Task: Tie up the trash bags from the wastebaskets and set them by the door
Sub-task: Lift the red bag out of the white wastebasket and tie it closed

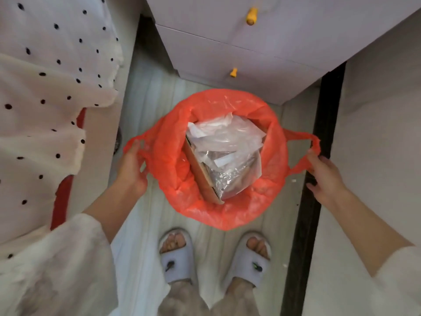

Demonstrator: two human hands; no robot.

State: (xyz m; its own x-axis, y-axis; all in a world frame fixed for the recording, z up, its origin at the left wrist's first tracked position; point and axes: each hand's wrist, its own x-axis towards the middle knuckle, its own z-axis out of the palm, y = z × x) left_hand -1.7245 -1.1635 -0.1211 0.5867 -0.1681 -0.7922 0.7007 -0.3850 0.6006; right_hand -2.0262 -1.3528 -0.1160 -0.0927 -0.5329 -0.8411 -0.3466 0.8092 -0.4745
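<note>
Holding the red trash bag (224, 160) by its two handle loops, I stand over it on the pale floor (145, 224), my slippers (177, 258) just behind it. My left hand (133, 168) has its grip closed around the left loop (136, 144), fingers tucked under the plastic. My right hand (324, 179) pinches the right loop (303, 144) at its outer end, its other fingers spread against the dark door frame strip (325, 124) that runs along the floor's right edge. Both loops are stretched outward, well apart, so the bag's mouth gapes wide and is not yet tied. Inside the bag I see a cardboard box (202, 176) on edge and crumpled clear plastic wrap (230, 142) lying over it. Beyond the bag stands a pale drawer unit (250, 62) with yellow knobs (251, 17). A dotted white cloth (52, 71) hangs along the left.
</note>
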